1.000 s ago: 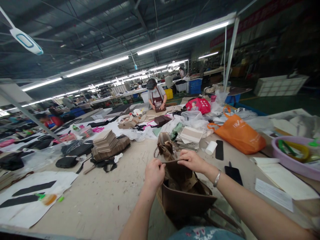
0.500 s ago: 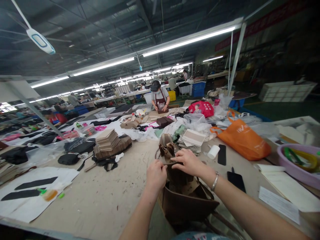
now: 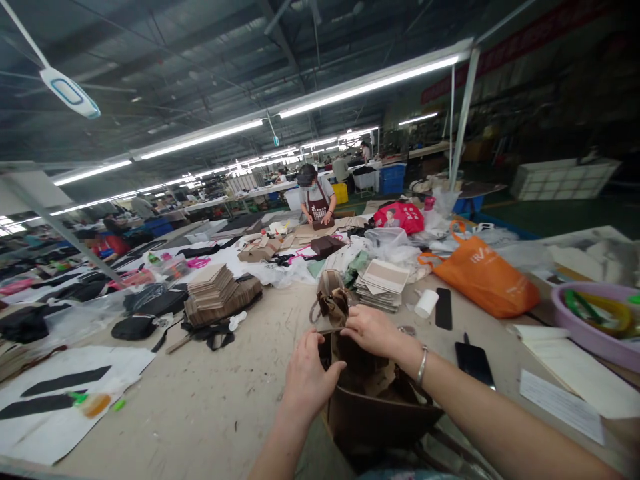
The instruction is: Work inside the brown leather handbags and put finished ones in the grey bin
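Observation:
A dark brown handbag [image 3: 383, 417] stands at the table's front edge, its top gaping and a tan lining showing inside. My right hand [image 3: 373, 330] pinches the far rim of the bag, fingers bent and close together; a silver bangle is on the wrist. At the rim's left corner is my left hand [image 3: 309, 377], its thumb spread from the curved fingers, with the bag's edge between them. Just beyond the hands sits a smaller tan-and-brown bag piece [image 3: 331, 293] with a loop handle. The fingertips inside the rim are partly hidden.
Stacked brown panels [image 3: 215, 290] lie left, and pale cards [image 3: 383, 280] beyond my right hand. On the right are a white roll [image 3: 426, 303], a dark phone [image 3: 474, 363], an orange bag [image 3: 483, 273] and a lilac basin [image 3: 575, 327]. Across the table a co-worker [image 3: 317, 197] handles a brown piece.
My left thumb has moved away from its fingers, where before they were pinched at the rim. My right hand's fingers have drawn in onto the rim. The bag's mouth looks wider.

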`<state>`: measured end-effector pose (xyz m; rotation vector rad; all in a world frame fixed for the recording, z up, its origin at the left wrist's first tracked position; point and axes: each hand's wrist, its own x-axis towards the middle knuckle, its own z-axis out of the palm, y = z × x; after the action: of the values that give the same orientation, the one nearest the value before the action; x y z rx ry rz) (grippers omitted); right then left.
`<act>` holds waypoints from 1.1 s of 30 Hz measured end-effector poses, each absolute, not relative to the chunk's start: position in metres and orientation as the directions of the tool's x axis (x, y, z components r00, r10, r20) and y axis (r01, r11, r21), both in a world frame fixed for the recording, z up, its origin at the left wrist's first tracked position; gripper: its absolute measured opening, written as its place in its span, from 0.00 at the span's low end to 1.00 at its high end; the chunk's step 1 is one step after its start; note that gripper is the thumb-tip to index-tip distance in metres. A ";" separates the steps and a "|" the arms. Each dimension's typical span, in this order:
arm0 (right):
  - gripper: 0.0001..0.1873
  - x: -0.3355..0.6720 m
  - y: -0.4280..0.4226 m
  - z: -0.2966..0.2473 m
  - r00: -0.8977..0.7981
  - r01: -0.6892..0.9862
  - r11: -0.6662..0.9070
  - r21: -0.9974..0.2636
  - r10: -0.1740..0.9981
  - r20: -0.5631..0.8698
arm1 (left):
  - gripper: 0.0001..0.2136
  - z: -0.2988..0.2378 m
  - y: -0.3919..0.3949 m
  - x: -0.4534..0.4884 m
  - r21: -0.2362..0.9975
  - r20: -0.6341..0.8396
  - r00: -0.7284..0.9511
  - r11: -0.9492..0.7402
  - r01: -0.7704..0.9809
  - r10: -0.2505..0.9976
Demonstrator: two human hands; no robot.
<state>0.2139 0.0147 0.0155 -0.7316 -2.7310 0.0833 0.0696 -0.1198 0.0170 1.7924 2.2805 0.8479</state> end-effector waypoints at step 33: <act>0.17 0.234 0.009 0.011 -0.727 0.605 0.774 -0.189 0.633 0.267 | 0.04 0.044 -0.084 0.028 0.323 0.096 0.079 -0.106 0.940 0.992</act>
<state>0.2340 0.0092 0.0113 -0.9525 -2.6523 0.1267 0.0281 -0.0839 0.0438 2.1692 1.9720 0.4354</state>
